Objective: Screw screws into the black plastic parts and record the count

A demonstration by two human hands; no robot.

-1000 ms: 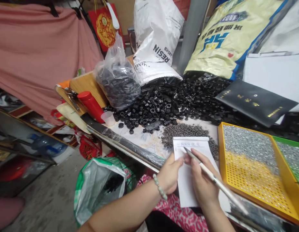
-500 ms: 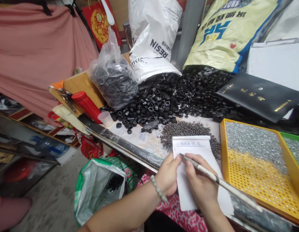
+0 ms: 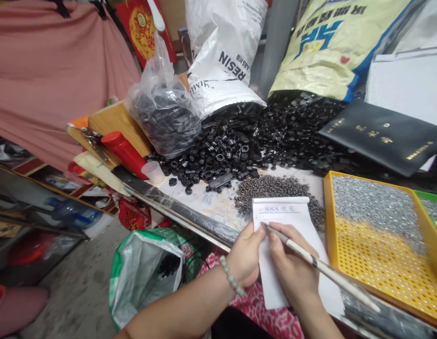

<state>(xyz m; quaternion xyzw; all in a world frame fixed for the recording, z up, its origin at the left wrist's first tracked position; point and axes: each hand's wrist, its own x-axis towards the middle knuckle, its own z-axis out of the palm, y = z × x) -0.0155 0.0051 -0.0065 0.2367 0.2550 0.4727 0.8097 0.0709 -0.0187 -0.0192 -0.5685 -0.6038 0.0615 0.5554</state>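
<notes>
Now your right hand (image 3: 294, 273) pinches the slim white pen (image 3: 317, 264), tip at the top-left of the white paper notepad (image 3: 292, 221) on the desk edge. Keep your left hand (image 3: 245, 256) pressing its margin (fingers flat), writing lightly.

Yellow tray (image 3: 377, 263) beside black parts (image 3: 239, 146)

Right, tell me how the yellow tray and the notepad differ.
The yellow tray is a rimmed, perforated container partly covered with small silver parts; the notepad is flat white paper with a printed header. The tray lies untouched, while the left hand steadies the notepad and the right hand holds a pen with its tip on it. Both rest side by side at the table's near edge.
</notes>
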